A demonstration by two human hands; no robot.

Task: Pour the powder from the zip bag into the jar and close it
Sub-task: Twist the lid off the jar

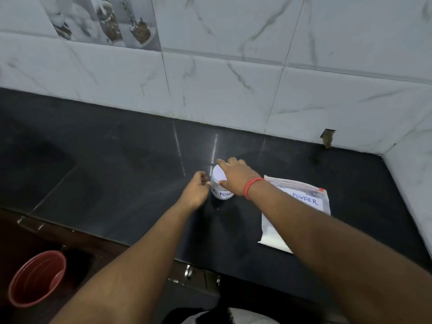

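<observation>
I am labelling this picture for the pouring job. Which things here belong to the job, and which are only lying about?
Belongs to the job:
- jar with white lid, labelled, on the counter
- zip bag marked POWDER, flat on the counter
- right hand on the lid
- left hand beside the jar

Only lying about:
- red bucket on the floor, lower left

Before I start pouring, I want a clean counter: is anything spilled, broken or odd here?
No spill shows on the counter. The jar stands upright; the zip bag lies flat. Only oddity: a chipped hole in the wall tile at the back right.
</observation>
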